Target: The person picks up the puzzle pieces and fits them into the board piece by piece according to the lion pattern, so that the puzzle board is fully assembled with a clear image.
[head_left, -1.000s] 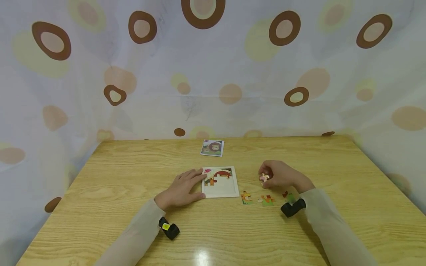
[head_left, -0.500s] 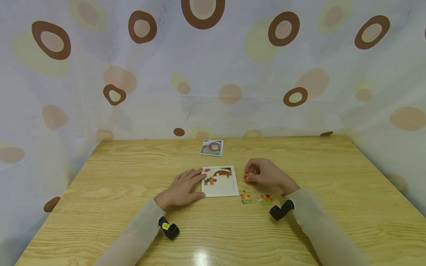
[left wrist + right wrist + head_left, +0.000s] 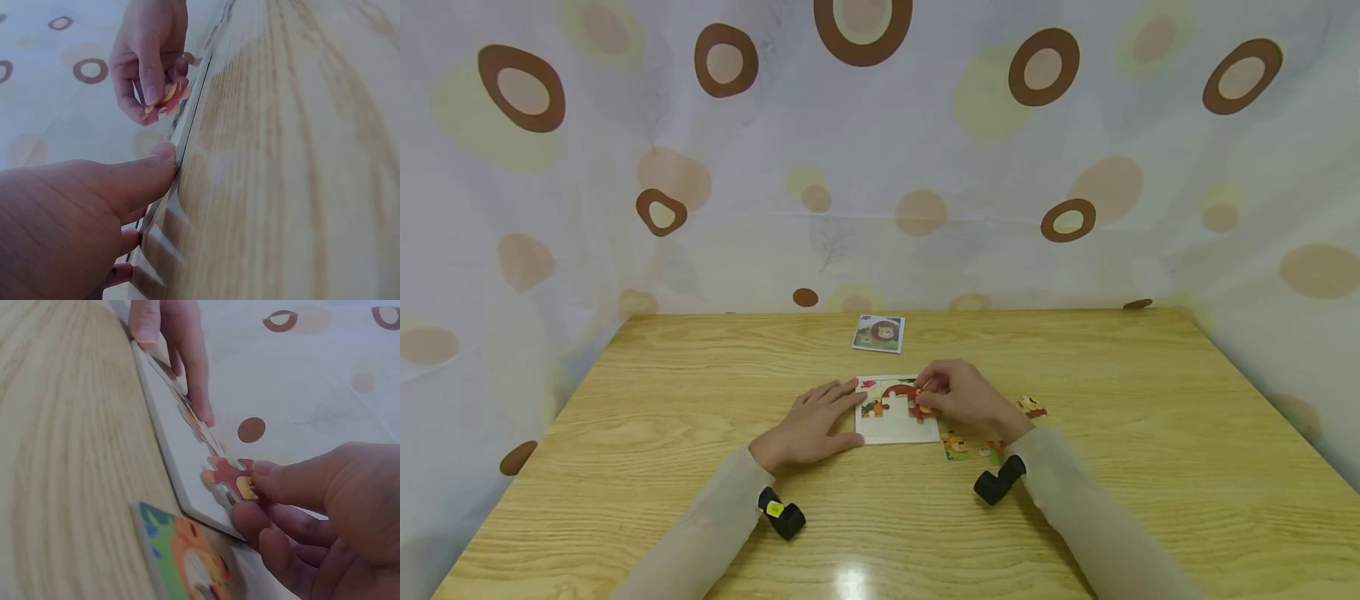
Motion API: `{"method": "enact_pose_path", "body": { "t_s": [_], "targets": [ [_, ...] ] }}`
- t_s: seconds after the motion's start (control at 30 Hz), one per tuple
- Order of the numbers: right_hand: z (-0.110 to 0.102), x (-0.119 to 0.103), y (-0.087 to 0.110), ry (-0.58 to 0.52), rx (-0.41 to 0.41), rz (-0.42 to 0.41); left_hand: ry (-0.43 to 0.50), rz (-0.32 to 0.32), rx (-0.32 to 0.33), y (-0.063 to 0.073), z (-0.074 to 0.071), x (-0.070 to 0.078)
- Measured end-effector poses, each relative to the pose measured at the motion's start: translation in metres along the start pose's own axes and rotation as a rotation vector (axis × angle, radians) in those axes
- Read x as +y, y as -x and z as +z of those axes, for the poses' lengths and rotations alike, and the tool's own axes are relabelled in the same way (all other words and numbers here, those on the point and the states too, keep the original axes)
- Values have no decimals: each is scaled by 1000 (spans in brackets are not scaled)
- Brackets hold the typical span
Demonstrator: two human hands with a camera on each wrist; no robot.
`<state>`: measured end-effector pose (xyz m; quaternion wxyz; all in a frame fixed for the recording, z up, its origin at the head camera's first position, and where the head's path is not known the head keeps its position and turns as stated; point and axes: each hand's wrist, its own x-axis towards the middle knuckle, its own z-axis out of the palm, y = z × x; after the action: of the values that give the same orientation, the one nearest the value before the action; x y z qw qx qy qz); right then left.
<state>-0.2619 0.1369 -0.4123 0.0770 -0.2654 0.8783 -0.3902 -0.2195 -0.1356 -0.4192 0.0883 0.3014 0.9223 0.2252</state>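
Note:
My left hand (image 3: 808, 425) rests at the left side of a white puzzle frame (image 3: 895, 430), fingers spread over its edge and thumb at the lower left corner. With thumb and fingertips my right hand (image 3: 966, 396) pinches a dark red and orange jigsaw piece (image 3: 228, 475) over the right part of the frame. Red and orange fitted pieces (image 3: 872, 408) line the frame's top and left; its white lower part is bare. Right of the frame lie loose jigsaw pieces, an orange and green one (image 3: 187, 550) nearest and a yellow and red one (image 3: 1032, 406) beyond the right wrist.
A square lion picture card (image 3: 878, 333) lies behind the frame. Another orange loose piece (image 3: 994, 452) is partly covered by the right wrist's black camera (image 3: 1000, 481). A patterned curtain (image 3: 865, 167) hangs beyond the wooden table (image 3: 865, 508).
My right hand has moved left from the loose pieces to the frame, carrying the red piece. The yellow and red piece has come into view behind it. My left hand stays put.

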Motion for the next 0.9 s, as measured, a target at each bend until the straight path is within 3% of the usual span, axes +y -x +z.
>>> {"method": "enact_pose_path", "body": {
  "t_s": [0.53,0.9],
  "targets": [
    [24,-12,-17,-29,31,10,-5,-10,-2,0,1,-2],
    [29,-19,-29,105,21,112,-1,-1,15,-1,1,-3]
  ]
}}
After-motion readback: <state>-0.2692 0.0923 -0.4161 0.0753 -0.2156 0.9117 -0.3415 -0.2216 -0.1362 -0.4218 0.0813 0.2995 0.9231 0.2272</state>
